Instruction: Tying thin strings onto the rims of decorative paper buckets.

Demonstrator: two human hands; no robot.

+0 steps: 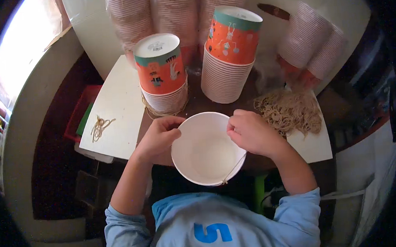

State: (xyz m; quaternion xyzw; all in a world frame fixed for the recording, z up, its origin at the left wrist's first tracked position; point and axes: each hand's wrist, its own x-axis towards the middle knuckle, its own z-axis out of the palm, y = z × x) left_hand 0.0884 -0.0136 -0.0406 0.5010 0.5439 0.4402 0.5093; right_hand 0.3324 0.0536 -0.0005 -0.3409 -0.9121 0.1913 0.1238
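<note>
A white paper bucket (208,147) is tilted with its open mouth toward me, at the near edge of the table. My left hand (159,137) is closed at its left rim, thumb and fingers bent together. On the opposite side my right hand (252,132) pinches at the upper right rim, its fingertips just over the inside. A thin tan cord (235,168) is knotted at the near rim and runs up toward the right side. Whether the cord's other end is between my right fingers is hidden.
Upside-down stacks of orange-and-green paper buckets stand behind, one at left (160,74) and a taller one (232,42). A heap of tan cords (290,113) lies at right, a few loose cords (101,128) at left. Plastic-wrapped bucket stacks (175,18) line the back.
</note>
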